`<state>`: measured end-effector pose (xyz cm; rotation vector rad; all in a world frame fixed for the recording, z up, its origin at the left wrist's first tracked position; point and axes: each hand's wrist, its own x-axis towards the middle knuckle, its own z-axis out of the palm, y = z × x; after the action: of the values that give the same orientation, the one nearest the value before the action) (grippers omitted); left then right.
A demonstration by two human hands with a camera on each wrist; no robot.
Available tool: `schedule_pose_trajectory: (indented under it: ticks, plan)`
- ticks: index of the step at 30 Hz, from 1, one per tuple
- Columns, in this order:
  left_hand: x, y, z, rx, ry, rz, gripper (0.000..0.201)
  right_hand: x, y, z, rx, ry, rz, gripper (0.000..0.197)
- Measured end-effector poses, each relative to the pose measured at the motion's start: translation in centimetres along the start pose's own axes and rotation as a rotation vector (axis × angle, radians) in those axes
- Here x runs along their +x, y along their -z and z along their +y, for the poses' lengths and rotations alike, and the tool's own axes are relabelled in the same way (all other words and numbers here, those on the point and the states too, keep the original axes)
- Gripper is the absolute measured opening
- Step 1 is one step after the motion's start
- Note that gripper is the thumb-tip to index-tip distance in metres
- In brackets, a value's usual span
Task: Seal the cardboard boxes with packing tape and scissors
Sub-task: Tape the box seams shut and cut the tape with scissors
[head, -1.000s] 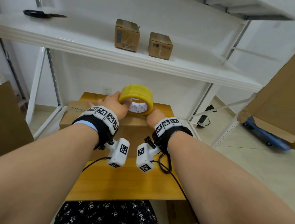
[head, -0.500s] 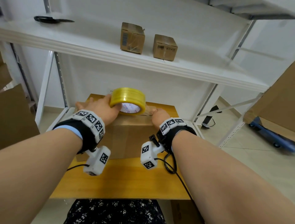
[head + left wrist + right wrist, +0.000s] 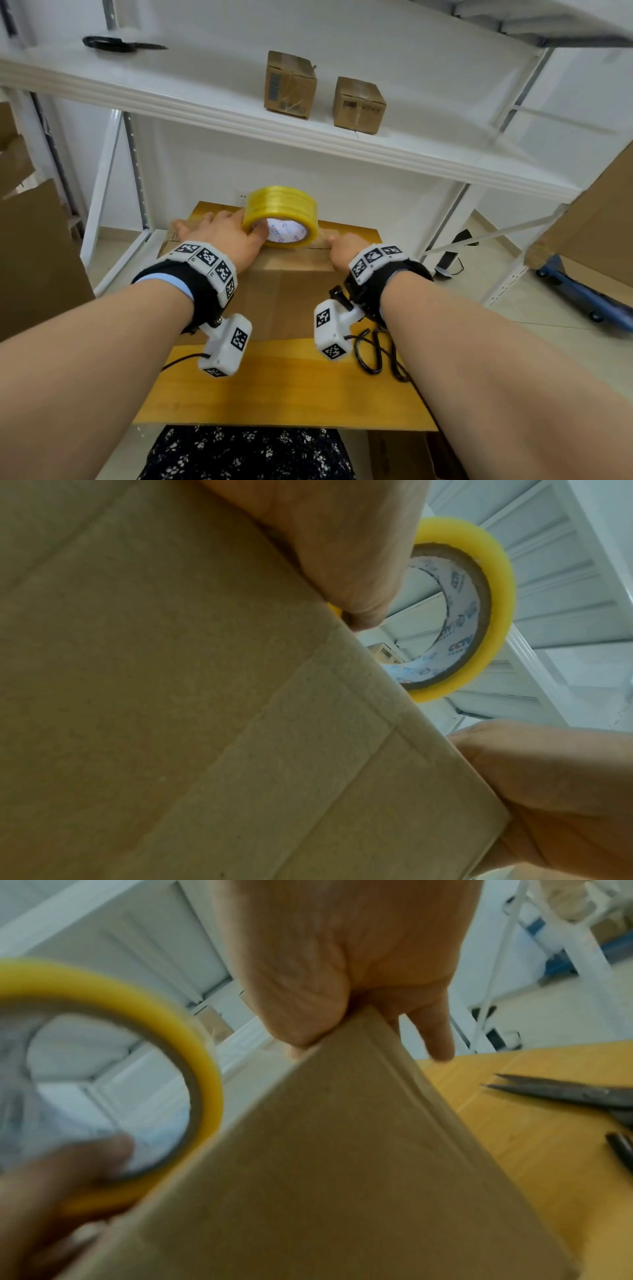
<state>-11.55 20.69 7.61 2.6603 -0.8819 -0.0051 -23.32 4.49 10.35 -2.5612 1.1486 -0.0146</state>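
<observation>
My left hand point(image 3: 228, 236) grips the yellow tape roll point(image 3: 281, 219) at the far top edge of the cardboard box point(image 3: 287, 291) on the table point(image 3: 281, 387) — thumb through its core. My right hand point(image 3: 344, 247) curls over that edge. Scissors point(image 3: 565, 1093) lie beside the box.

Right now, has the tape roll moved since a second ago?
Yes. The tape roll has shifted left along the cardboard box, farther from the back right corner of the wooden table.

We see the box point(image 3: 291, 291) on the table point(image 3: 291, 387), the tape roll point(image 3: 281, 209) on its far edge, two small boxes point(image 3: 289, 85) on the shelf point(image 3: 205, 102) above, scissors point(image 3: 120, 44) far left.
</observation>
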Motion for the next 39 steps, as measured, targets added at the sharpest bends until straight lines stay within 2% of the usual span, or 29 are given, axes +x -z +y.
schedule_pose_trajectory:
  ticks: [2,4,9,15,17,19,23,27,29,31,33,39]
  plan:
    - [-0.1,-0.1,0.0,0.000,0.001,0.004,0.068,-0.2,1.0,1.1,0.038,-0.014,0.097,0.032]
    - [0.0,-0.2,0.2,0.000,0.004,-0.002,0.068,-0.4,2.1,2.2,0.061,0.053,0.226,0.033]
    - [0.2,-0.4,0.2,0.002,0.006,-0.001,0.073,-2.4,1.5,1.1,-0.014,0.208,0.134,0.038]
    - [0.6,-0.5,0.2,-0.006,-0.011,-0.039,0.077,-2.3,0.9,-0.4,-0.414,0.224,0.090,0.022]
    - [0.7,-0.4,0.1,-0.016,-0.013,-0.041,0.077,-2.5,1.2,-0.7,-0.468,0.242,0.068,0.025]
    - [0.7,-0.5,0.1,-0.021,-0.012,-0.036,0.076,-2.6,1.6,-1.0,-0.497,0.254,0.026,0.020]
    - [0.5,-0.4,0.1,-0.028,0.008,-0.034,0.075,-2.8,1.3,-0.8,-0.470,0.224,-0.079,0.037]
    - [0.7,-0.7,0.9,-0.053,0.064,-0.048,0.069,-3.9,0.0,-0.8,-0.580,0.197,-0.102,0.040]
    - [1.5,-1.2,1.2,-0.074,0.086,-0.046,0.075,-3.5,-0.7,-1.2,-0.639,0.155,-0.114,0.049]
    - [2.6,-1.9,1.4,-0.076,0.100,-0.057,0.086,-3.2,-1.4,-1.5,-0.626,0.099,-0.108,0.060]
    - [3.2,-2.3,1.6,-0.064,0.110,-0.066,0.089,-3.2,-1.5,-1.6,-0.608,0.114,-0.087,0.060]
    - [2.9,-2.3,1.7,-0.084,0.120,-0.031,0.076,-3.2,-2.1,-1.0,-0.580,0.152,-0.054,0.073]
